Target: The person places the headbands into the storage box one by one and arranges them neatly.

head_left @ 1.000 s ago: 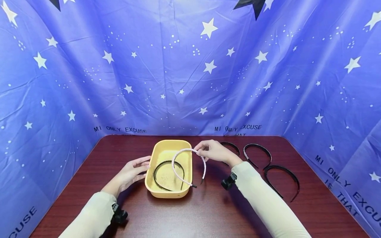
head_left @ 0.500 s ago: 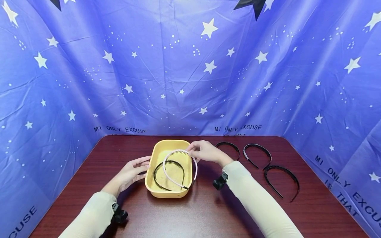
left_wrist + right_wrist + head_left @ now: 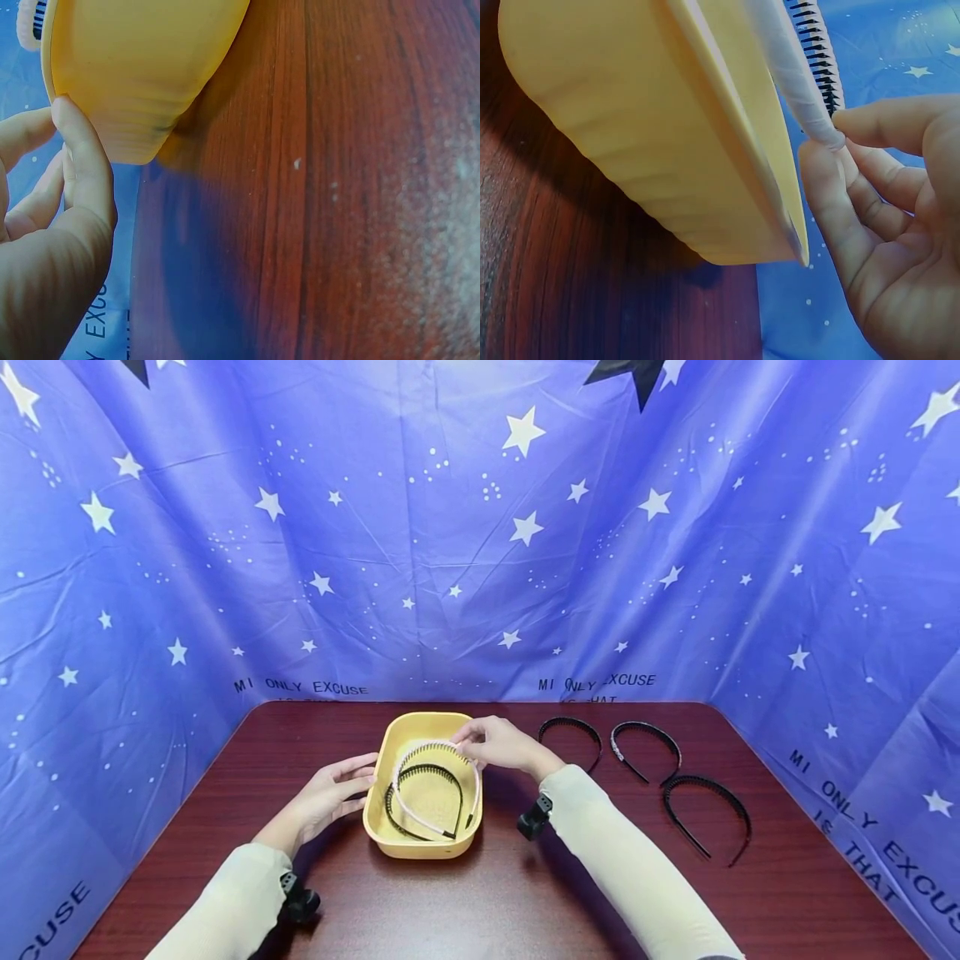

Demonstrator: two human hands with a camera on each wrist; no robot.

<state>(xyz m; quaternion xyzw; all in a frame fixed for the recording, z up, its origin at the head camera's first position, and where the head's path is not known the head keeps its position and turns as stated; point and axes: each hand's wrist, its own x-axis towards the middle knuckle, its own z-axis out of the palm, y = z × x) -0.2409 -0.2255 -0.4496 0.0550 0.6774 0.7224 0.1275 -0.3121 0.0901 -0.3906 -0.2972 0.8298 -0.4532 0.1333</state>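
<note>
Just inside the right rim of the yellow plastic bin (image 3: 423, 852), my right hand (image 3: 495, 747) pinches a pale pink headband (image 3: 397, 789) between thumb and fingers. The right wrist view shows the pinched, wrapped band (image 3: 784, 60) and dark comb teeth along its inner side. Low in the bin lies a black toothed headband (image 3: 461, 797), partly crossed by the pink one. My left hand (image 3: 333, 793) touches the bin's left side with fairly straight fingers. In the left wrist view, the thumb (image 3: 86, 146) meets the bin's wall near its rim.
To the right on the dark red wooden table (image 3: 525, 893) lie a black headband (image 3: 570, 721), a headband with a patterned silvery section (image 3: 617, 747) and another black one (image 3: 705, 779). A blue star-printed cloth (image 3: 420, 568) hangs behind and along both sides.
My right hand has moved left with the pink headband, from above the bin's right rim to inside the bin, over the black headband. My left hand has stayed at the bin's side.
</note>
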